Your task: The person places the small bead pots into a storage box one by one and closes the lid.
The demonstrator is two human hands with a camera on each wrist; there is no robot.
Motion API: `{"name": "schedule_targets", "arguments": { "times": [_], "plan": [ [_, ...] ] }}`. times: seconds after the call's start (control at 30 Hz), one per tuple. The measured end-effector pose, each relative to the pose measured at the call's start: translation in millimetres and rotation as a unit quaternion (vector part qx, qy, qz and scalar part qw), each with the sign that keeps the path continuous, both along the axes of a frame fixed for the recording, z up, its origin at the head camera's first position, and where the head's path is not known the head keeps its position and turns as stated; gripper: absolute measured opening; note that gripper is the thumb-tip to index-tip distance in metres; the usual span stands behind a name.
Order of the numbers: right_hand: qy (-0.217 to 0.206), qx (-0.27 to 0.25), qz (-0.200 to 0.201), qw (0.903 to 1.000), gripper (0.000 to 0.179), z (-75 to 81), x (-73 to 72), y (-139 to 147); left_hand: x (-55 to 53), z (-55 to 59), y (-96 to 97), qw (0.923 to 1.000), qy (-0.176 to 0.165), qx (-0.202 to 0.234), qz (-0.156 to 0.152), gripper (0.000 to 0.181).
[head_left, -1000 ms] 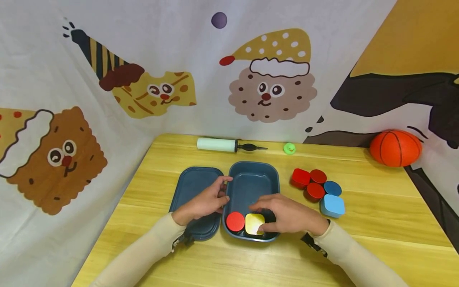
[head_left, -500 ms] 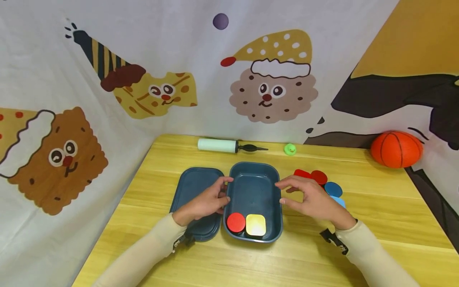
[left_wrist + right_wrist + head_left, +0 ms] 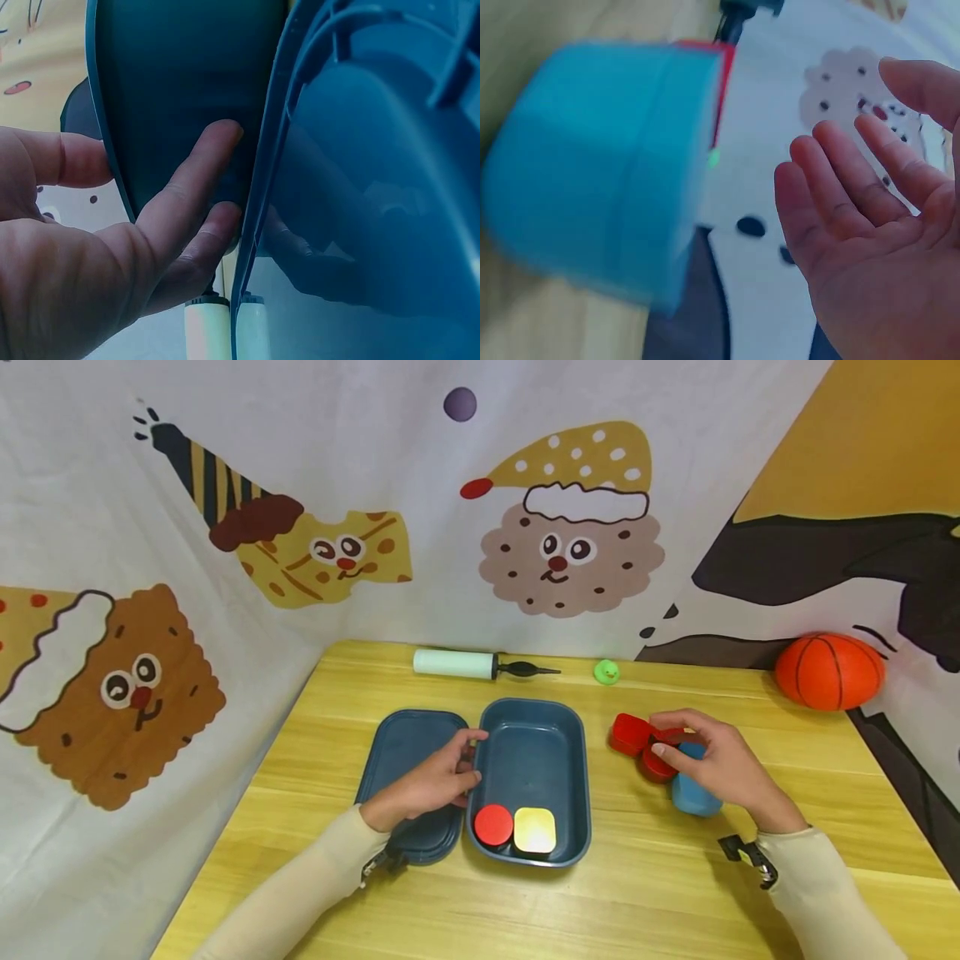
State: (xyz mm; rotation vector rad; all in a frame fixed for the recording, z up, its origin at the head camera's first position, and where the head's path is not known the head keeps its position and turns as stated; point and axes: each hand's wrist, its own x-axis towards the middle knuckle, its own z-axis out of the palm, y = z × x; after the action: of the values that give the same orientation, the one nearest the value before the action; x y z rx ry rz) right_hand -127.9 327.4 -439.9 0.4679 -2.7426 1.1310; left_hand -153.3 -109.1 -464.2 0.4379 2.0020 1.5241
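A dark blue rectangular box lies open on the table, with a red round piece and a yellow rounded-square piece in its near end. My left hand touches the box's left wall; in the left wrist view its fingers lie fairly straight along the outside. My right hand hovers over a cluster: a red squarish piece, a red round piece, a blue round piece and a light blue rounded-square piece. Its palm holds nothing. Another red round piece is mostly hidden.
The matching dark blue lid lies left of the box, partly under my left arm. Along the back stand a pale green hand pump and a green toy duck. An orange basketball sits at the back right corner.
My right hand has left the yellow piece, which stays in the box, and moved right over the rim to the cluster. My left hand has stayed at the box's left wall.
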Motion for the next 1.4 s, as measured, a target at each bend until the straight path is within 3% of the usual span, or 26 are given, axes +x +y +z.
{"name": "schedule_targets", "arguments": {
  "times": [0.33, 0.77, 1.23, 1.4],
  "plan": [
    [-0.044, 0.04, -0.077, 0.9952, 0.05, -16.7, -1.4, 38, -0.7, 0.3, -1.1, 1.0, -0.003, -0.004, -0.002, 0.062],
    [-0.156, 0.074, -0.077, 0.9819, 0.072, -33.7, -0.7, 53, -0.2, 1.1, -0.7, 1.0, -0.006, -0.004, -0.005, 0.062],
    [-0.142, 0.089, -0.094, 0.9814, 0.051, -35.1, -5.5, 57, 0.6, 3.5, 0.6, 0.9999, -0.009, 0.002, -0.007, 0.062],
    [-0.143, 0.091, -0.097, 0.9807, 0.056, -34.5, -5.4, 58, -0.6, 3.0, -0.3, 0.9999, -0.009, 0.0, -0.004, 0.062]
  ]
}}
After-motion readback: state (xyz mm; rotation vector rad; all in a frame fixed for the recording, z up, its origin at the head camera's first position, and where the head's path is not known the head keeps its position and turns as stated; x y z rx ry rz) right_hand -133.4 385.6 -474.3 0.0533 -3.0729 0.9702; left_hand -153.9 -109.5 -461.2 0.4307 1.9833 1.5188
